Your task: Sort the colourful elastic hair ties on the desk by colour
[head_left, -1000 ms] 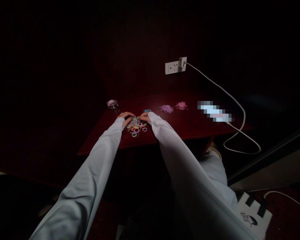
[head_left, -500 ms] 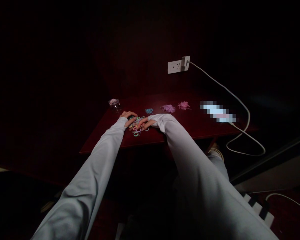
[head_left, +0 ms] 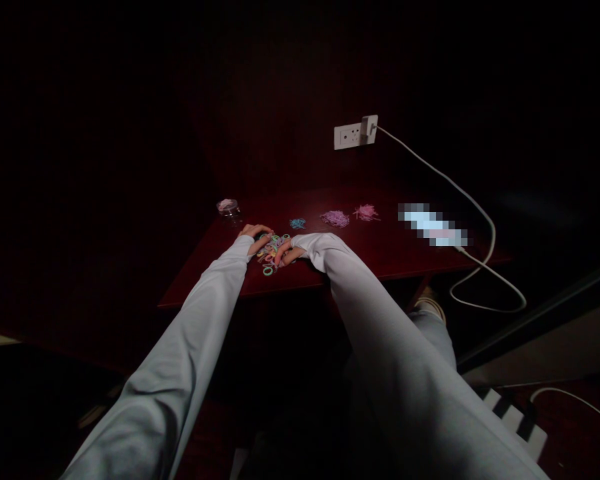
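Note:
A pile of small colourful hair ties lies near the front edge of the dark red table, green, yellow, pink and pale purple among them. My left hand curves around the pile's left and far side, its fingers apart. From the right, my right hand reaches into the pile with fingers spread and touches the ties. Its fingertips are partly lost among them, but I see nothing gripped. One green hair tie sits at the pile's near edge.
Behind the hands are a small blue heap, a purple heap and a pink heap of thin strands. A clear jar stands back left. On the right lies a blurred-out bright device, its white cable running to a wall socket.
My right hand has shifted slightly left and down within the pile. The green tie at the near edge has moved a little left and nearer. My left hand stays almost still.

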The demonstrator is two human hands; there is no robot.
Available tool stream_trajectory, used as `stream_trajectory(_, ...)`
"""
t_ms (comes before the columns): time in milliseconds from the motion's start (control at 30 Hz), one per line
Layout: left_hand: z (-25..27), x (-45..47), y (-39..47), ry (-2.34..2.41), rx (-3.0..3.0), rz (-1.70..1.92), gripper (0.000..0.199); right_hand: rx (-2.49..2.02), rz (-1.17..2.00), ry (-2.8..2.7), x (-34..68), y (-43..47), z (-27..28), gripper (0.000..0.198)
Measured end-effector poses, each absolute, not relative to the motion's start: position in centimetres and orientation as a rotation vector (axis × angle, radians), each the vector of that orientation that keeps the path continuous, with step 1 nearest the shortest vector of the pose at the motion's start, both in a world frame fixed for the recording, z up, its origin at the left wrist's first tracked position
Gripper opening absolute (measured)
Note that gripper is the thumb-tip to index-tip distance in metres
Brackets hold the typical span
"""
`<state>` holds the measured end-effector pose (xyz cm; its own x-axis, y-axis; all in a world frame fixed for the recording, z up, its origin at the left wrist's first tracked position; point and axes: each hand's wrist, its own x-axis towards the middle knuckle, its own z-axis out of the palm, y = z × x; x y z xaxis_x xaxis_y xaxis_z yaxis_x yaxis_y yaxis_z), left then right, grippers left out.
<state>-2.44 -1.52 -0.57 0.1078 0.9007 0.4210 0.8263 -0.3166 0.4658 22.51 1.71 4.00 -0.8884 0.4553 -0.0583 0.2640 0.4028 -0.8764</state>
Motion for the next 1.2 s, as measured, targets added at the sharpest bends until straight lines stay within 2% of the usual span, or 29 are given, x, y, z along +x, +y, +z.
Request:
stream_trajectory(533,-0.7,-2.7,-1.4,1.78,2.245,0.986,0.035,-0.684,1.607,-2.315,23.0,0.6,5.4,0.016)
stream_trajectory(900,-0.5,-2.3,-1.5,1.757,2.225,1.023,0.038,-0.697,1.367,-2.51,22.0,3.1,2.7,0.032)
stream_trajectory(1200,-0.2,-2.3,-1.8,1.76,2.232,1.007,0.041,-0.756,1.385,-2.368,22.3,1.2,3.8,0.023)
